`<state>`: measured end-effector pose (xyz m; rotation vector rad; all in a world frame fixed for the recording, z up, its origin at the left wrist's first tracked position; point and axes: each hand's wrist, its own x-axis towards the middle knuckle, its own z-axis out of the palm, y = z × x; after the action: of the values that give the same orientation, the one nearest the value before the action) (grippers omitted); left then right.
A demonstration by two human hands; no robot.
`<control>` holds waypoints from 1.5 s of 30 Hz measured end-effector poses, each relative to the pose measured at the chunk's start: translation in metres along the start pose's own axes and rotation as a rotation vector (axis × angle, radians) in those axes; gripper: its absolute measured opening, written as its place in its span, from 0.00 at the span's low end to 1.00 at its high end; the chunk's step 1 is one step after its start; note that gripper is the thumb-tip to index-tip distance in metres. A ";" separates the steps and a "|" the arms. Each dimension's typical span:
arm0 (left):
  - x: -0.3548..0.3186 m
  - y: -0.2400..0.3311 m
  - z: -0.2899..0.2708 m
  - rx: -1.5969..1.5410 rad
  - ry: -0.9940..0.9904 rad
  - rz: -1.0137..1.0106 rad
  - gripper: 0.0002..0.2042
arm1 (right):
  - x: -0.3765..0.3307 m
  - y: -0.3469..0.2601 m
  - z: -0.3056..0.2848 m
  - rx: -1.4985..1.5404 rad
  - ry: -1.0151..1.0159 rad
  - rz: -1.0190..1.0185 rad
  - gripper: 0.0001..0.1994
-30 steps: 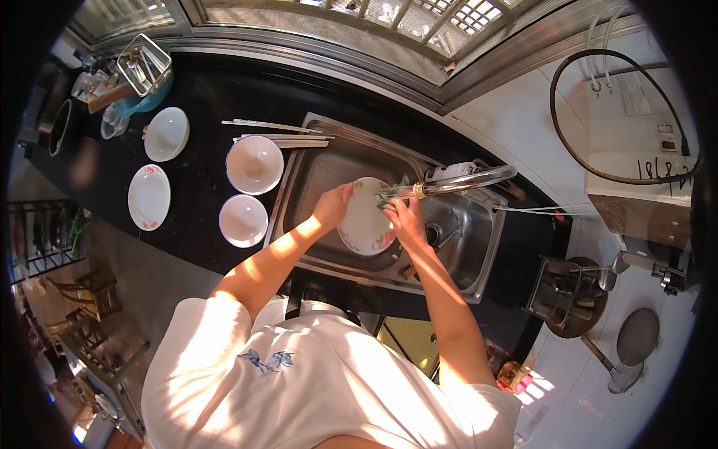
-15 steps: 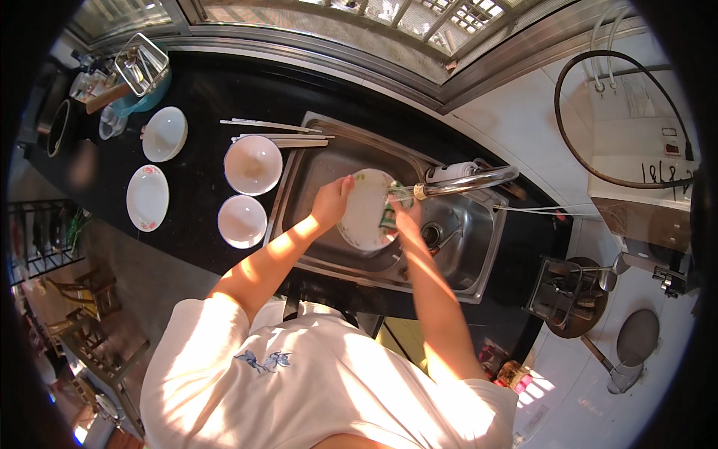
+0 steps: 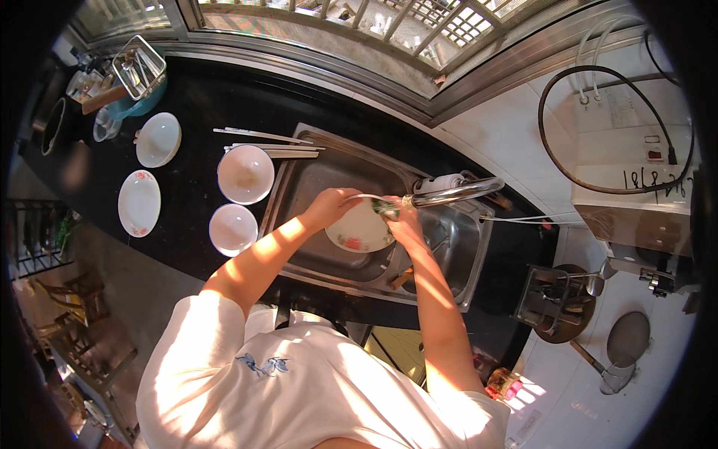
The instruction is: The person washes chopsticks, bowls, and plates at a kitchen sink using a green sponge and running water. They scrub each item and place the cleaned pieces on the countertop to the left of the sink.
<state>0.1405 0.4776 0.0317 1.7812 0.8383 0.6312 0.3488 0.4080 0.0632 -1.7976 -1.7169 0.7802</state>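
Observation:
A white plate [image 3: 357, 233] with a red flower pattern is held tilted over the left basin of the steel sink [image 3: 299, 169]. My left hand [image 3: 329, 207] is closed on the plate's upper left rim. At the rim's upper right, my right hand [image 3: 404, 222] presses a green scrubbing pad [image 3: 384, 209] against the plate, its fingers wrapped round the pad. The chrome faucet [image 3: 456, 192] reaches in just above my right hand. Beside the sink's left edge stand two white bowls, a larger bowl [image 3: 246, 174] and a smaller bowl [image 3: 233, 230].
Several chopsticks [image 3: 273, 147] lie across the sink's back left corner. Farther left on the black counter [image 3: 196, 105] are a white bowl [image 3: 158, 140], an oval flowered plate [image 3: 139, 203] and a utensil basket [image 3: 140, 67]. A rack of utensils [image 3: 557, 303] stands at the right.
The plate has turned from facing up broadly to a steeper tilt, its red flower now low. My right hand and the pad have moved up along the rim. The whole view has shifted slightly.

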 end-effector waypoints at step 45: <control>-0.032 -0.015 0.093 -1.342 0.115 -0.965 0.18 | -0.070 -0.061 0.054 0.225 0.552 -0.027 0.24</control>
<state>0.1860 0.4026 -0.0145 0.0666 0.8801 0.4240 0.2656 0.3402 0.0730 -1.6338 -1.2365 0.3914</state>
